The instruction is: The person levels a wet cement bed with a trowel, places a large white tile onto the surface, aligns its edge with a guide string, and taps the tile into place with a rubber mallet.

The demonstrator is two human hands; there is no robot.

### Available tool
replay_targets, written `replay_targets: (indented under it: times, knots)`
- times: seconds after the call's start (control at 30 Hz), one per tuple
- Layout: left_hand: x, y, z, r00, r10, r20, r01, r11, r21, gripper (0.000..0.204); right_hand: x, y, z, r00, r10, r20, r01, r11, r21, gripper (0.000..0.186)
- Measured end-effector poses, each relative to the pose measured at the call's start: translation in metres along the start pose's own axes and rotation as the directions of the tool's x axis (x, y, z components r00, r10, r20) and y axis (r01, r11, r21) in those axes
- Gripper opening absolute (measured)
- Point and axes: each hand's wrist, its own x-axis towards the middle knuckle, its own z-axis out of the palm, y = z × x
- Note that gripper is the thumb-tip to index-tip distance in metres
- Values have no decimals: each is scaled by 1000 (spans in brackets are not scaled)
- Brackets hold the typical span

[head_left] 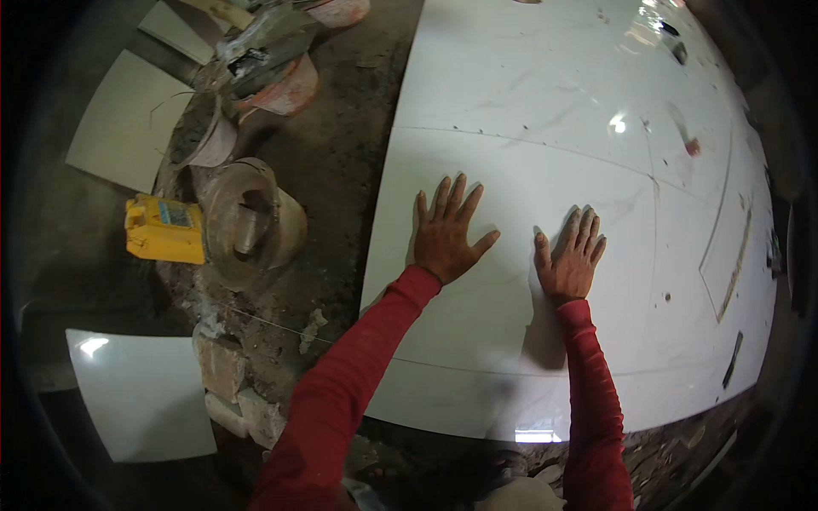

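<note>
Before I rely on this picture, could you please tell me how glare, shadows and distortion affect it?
Head view: glare spots the white tiled surface at its upper right and near edge, and the loose tile at lower left; head view: a dark shadow lies left of the right sleeve; head view: straight edges bow toward the blackened rim; head view: left hand and right hand look fairly sharp.

left sleeve: red, long | right sleeve: red, wrinkled | fingers: bare
</note>
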Motion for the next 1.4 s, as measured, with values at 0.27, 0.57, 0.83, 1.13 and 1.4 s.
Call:
replay_targets:
  times: [0.27,0.57,0.83,1.13,1.4]
  knots:
    - [34,0,-2,994,-110,-9,110,994,10,76,28,-8,-7,997,0,82,-4,999,45,82]
    - [46,-4,-4,979,-143,143,155,985,-78,78,47,-13,-25,975,60,212,-83,991,103,85]
    - [328,-194,33,915,-247,-319,240,969,-63,60,56,-14,-18,971,55,231,-75,994,77,82]
    - [444,-282,53,870,-464,-168,471,882,5,52,33,32,-23,803,98,588,-33,992,-120,78]
    - [467,-287,47,836,-548,-2,546,833,-82,52,698,-96,145,928,-36,-370,248,803,543,46]
